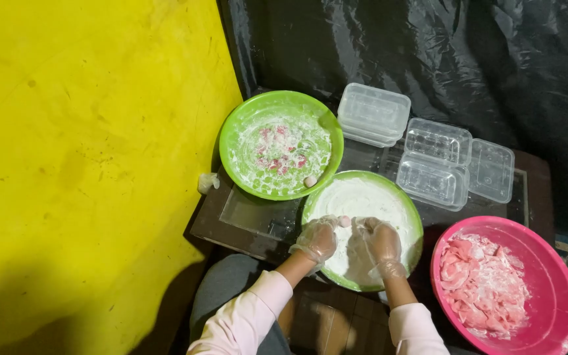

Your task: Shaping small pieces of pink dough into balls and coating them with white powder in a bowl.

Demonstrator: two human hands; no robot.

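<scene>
Both my hands wear thin clear plastic gloves and work over a green bowl filled with white flour. My left hand pinches a small pink dough piece at its fingertips, at the bowl's near-left side. My right hand rests curled in the flour just right of that piece, fingers close to it. Pink sleeves cover both my forearms.
A second green bowl behind holds flour, pink bits and one small ball. A pink basin of floured pink pieces sits at the right. Several clear plastic containers stand at the back on a dark low table. Yellow sheet left, black sheet behind.
</scene>
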